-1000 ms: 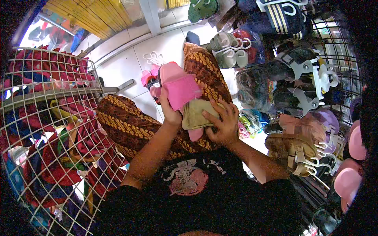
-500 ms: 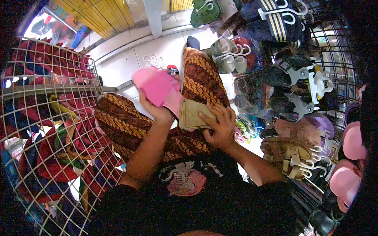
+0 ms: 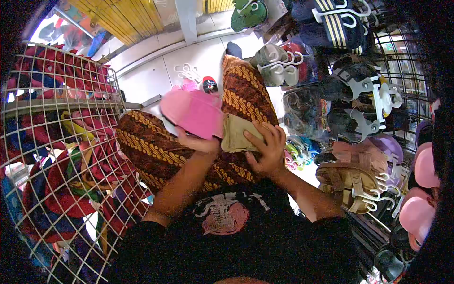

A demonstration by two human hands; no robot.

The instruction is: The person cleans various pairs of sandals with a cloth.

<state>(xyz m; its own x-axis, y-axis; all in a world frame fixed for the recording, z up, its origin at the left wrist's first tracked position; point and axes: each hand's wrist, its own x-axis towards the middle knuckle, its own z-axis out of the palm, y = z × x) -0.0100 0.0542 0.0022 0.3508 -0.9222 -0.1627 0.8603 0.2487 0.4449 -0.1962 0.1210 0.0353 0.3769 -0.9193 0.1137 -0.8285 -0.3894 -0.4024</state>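
A pink slide sandal (image 3: 195, 113) lies across my lap, its wide strap facing up. My left hand (image 3: 201, 143), blurred by motion, is closed around its near edge. In my right hand (image 3: 268, 144) is a folded khaki cloth (image 3: 235, 135), pinched between thumb and fingers. The cloth comes right up to the sandal's right end, where the heel part is hidden. Beneath both hands is brown patterned fabric (image 3: 246, 90) covering my legs.
On the white tiled floor ahead lie white hangers (image 3: 188, 72) and a small red and black item (image 3: 209, 84). A wire grid rack (image 3: 61, 142) with colourful goods stands at left. At right hang several sandals, including brown ones (image 3: 347, 175) and black ones (image 3: 350, 80).
My left hand has moved right and slightly down with the sandal, which now lies more level. The cloth and my right hand have shifted a little right. More pink shows behind the sandal.
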